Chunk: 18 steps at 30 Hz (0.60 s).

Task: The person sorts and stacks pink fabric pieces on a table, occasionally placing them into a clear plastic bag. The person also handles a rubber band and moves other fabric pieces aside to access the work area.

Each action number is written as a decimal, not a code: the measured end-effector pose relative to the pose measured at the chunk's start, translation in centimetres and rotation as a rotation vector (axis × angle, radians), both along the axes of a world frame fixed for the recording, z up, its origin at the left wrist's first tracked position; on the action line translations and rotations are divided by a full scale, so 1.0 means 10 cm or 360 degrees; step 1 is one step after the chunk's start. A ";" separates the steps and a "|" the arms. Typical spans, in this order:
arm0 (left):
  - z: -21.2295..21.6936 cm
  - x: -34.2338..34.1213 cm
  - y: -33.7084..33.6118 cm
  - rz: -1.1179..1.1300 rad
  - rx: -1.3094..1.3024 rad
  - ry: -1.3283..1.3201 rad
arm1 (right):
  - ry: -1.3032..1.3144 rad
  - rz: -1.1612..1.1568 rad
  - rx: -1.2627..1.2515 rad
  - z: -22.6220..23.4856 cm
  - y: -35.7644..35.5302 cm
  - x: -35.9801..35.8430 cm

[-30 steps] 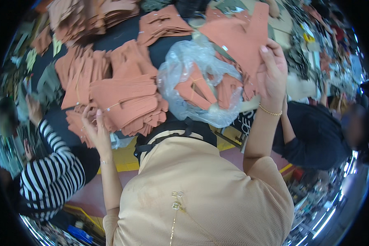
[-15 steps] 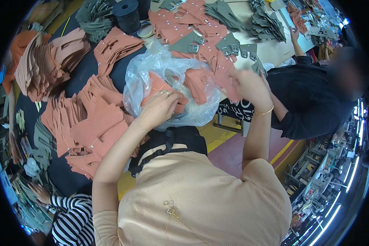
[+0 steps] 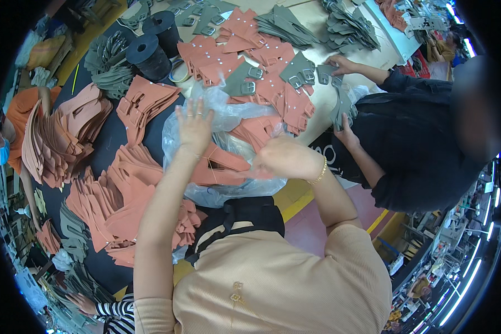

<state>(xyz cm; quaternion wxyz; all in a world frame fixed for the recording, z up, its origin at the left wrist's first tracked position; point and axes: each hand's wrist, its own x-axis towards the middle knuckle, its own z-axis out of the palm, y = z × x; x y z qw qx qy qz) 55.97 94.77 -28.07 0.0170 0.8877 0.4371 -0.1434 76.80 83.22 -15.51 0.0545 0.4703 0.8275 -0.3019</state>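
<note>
since half a second ago our left hand (image 3: 193,125) lifts, fingers spread, above the clear plastic bag (image 3: 222,153) on the table, while our right hand (image 3: 286,158) pinches its terracotta pieces (image 3: 220,164).

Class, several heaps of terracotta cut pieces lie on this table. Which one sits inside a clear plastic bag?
The heap under both hands, nearest the person's chest. It alone lies inside the clear bag; the other heaps lie bare on the table.

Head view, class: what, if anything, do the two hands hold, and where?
Left hand is open, holding nothing. Right hand rests on the clear plastic bag of terracotta pieces; any grip is hidden.
</note>
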 end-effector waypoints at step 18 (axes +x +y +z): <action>0.82 -1.00 -0.42 0.0786 -0.0736 -0.1415 | -0.0215 -0.0839 -0.0350 -1.54 0.38 0.02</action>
